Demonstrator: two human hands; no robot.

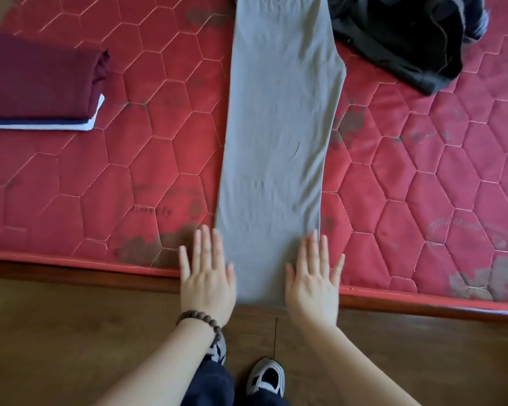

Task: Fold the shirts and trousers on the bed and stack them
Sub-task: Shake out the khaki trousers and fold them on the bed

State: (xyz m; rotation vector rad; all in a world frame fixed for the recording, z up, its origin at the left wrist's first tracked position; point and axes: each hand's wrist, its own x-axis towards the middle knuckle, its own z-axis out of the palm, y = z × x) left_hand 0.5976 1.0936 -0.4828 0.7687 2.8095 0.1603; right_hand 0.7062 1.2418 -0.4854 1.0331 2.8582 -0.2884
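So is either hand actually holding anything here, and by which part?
Nothing is held. The left hand and right hand are both flat with straight fingers, one at each side of the near end of the grey trousers.

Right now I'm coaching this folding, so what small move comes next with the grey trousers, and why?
Probably grip the near hem and fold it away up the bed: the grey trousers already lie flat in one long strip, with the left hand and right hand open at its near end.
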